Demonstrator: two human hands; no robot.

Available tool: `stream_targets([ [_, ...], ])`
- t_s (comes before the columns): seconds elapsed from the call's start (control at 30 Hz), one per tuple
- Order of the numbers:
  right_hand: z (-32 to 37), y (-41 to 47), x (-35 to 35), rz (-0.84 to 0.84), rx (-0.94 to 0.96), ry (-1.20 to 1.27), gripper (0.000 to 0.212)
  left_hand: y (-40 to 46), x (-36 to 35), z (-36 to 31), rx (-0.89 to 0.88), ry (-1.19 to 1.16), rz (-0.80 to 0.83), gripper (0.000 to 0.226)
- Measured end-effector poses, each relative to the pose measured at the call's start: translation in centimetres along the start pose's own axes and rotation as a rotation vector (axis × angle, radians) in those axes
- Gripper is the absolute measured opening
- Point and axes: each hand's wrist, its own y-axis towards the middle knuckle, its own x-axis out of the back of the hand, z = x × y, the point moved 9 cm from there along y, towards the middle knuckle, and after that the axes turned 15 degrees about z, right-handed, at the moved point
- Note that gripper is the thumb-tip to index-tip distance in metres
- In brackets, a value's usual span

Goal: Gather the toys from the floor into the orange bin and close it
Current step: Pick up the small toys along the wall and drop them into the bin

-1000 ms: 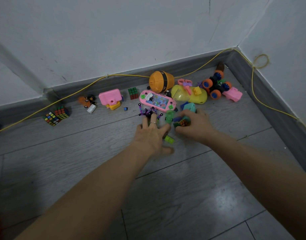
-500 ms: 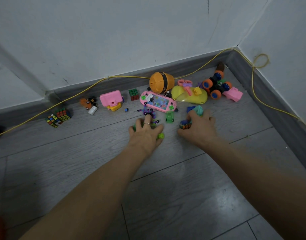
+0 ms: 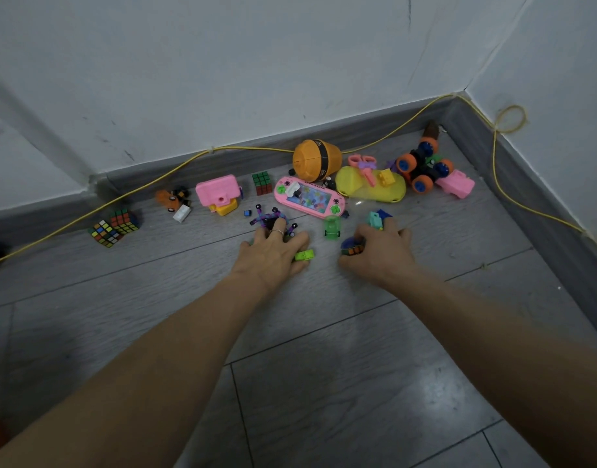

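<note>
Grey wood-grain floor (image 3: 324, 383), faint sheen toward 5 o'clock, matt painted wall (image 3: 222, 69) with hairline cracks, glossy pink plastic handheld game (image 3: 307, 196), translucent green plastic car (image 3: 332, 227), smooth orange plastic bin (image 3: 316, 159)

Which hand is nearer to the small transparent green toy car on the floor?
Neither clearly: the small transparent green toy car sits between them. The left hand lies to its left and nearer the person, the right hand to its right.

1. Dim, cool indoor light; colours look muted.
2. A pale glare patch sits on the floor (image 3: 374, 376), nearer the camera than the hands.
3. Shadows are soft, darkest at the floor's left edge.
4. Wide-angle bending curves the skirting and forearms.
5. The toys are slightly soft.
</note>
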Motion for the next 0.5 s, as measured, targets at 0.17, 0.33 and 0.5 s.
stream_targets([
  [0.17,0.6,-0.7,0.5,-0.006,0.015,0.106,0.04,-1.3,0.4,1.4,-0.025,-0.074,0.007,0.029],
  [0.33,2.5,-1.8,0.7,0.018,0.083,0.442,0.033,-3.8,2.0,3.6,-0.047,-0.139,-0.024,0.026],
  [0.5,7.0,-4.7,-1.1,0.242,0.112,0.689,0.028,-8.8,4.9,6.7,-0.083,-0.268,-0.139,0.025],
])
